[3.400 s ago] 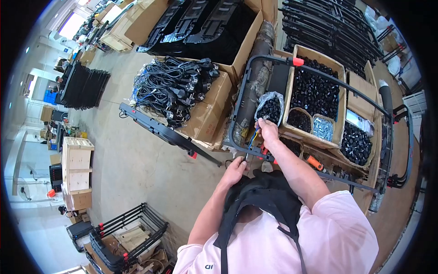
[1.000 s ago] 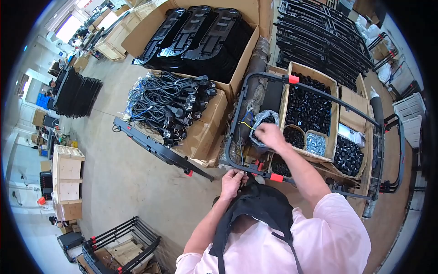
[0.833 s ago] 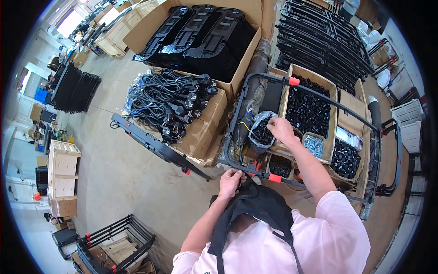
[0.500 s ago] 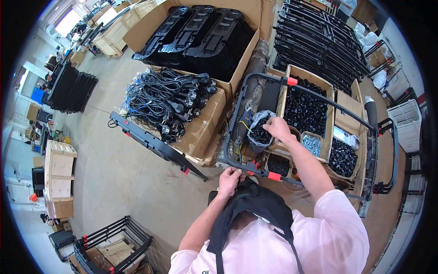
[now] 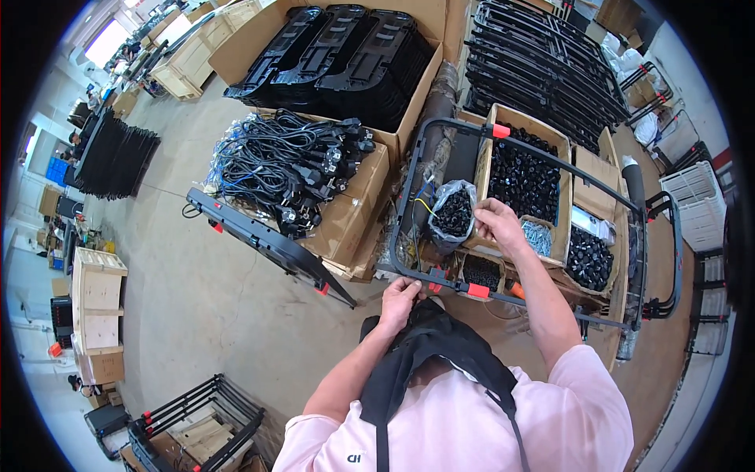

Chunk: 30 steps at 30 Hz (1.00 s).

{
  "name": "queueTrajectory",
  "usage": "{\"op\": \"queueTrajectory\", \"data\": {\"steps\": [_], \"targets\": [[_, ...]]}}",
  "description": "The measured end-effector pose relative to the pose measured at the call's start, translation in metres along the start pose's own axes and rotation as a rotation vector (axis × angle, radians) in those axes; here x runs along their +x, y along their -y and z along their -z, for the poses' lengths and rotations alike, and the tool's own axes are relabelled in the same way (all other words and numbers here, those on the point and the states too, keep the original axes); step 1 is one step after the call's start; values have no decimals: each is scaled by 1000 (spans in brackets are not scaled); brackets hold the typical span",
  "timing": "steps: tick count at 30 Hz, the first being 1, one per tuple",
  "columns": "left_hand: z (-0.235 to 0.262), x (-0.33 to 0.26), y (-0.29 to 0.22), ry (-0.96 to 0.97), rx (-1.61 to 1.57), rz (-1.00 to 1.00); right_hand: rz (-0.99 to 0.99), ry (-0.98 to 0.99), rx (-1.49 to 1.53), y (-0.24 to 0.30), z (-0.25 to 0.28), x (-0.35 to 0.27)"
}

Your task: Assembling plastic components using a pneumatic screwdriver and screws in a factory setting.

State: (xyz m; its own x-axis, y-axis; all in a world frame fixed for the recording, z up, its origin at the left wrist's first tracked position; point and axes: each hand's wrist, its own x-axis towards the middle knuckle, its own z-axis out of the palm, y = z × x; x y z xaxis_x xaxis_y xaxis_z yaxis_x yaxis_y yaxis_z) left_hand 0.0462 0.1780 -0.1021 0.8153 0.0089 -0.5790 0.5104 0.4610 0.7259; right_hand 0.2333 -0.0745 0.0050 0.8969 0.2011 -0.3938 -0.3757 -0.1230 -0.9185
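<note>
Head view: my right hand pinches the rim of the plastic bag of black parts, mouth toward twelve o'clock; my left hand grips the frame bar.

Small black parts in the clear bag: kind too small to tell. Left hand below the bag: fingertips hidden against the black apron; contents of its grip not visible.
</note>
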Motion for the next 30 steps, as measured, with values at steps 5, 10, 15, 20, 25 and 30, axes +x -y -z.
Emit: {"op": "queueTrajectory", "data": {"steps": [5,10,15,20,25,30], "targets": [[8,7,3,-33,96,-3,39,61,164,5,-24,-83],[7,4,-6,-27,110,43,-156,169,213,-36,-44,-159],[7,4,-14,-11,86,99,-505,60,416,-130,-62,-170],[10,6,-23,-8,168,179,-514,-17,718,-164,-108,-129],[10,9,-28,-10,165,181,-438,112,721,-167,-139,-91],[14,14,-29,34,130,241,-462,72,734,-176,-149,-81]]}}
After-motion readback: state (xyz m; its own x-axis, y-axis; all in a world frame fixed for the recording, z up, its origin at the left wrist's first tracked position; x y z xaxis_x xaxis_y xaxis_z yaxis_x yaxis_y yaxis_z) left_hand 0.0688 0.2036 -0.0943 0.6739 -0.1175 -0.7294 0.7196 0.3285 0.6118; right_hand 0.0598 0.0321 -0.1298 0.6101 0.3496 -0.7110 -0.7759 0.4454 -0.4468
